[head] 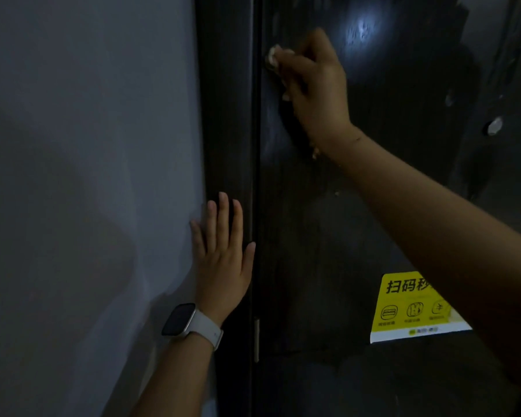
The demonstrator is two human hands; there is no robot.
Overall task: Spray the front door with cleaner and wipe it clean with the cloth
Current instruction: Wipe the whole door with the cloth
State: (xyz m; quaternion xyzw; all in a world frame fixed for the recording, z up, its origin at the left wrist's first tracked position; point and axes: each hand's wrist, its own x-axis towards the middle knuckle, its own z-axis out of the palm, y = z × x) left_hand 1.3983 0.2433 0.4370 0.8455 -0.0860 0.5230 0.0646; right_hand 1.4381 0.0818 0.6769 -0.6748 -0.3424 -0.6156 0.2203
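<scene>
Door stands upright; right hand grips cloth, left hand pressed flat.

Black glossy door beside a grey wall. Pale cream cloth. Yellow sticker, black print, white strip; white watch strap.

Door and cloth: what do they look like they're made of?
The door looks like dark, smooth, semi-gloss painted metal or laminate: it throws back a bright light patch. Which one, I cannot tell. The cloth, bunched in the right hand, looks like soft pale fabric or paper, crumpled; too dim to say more.
</scene>
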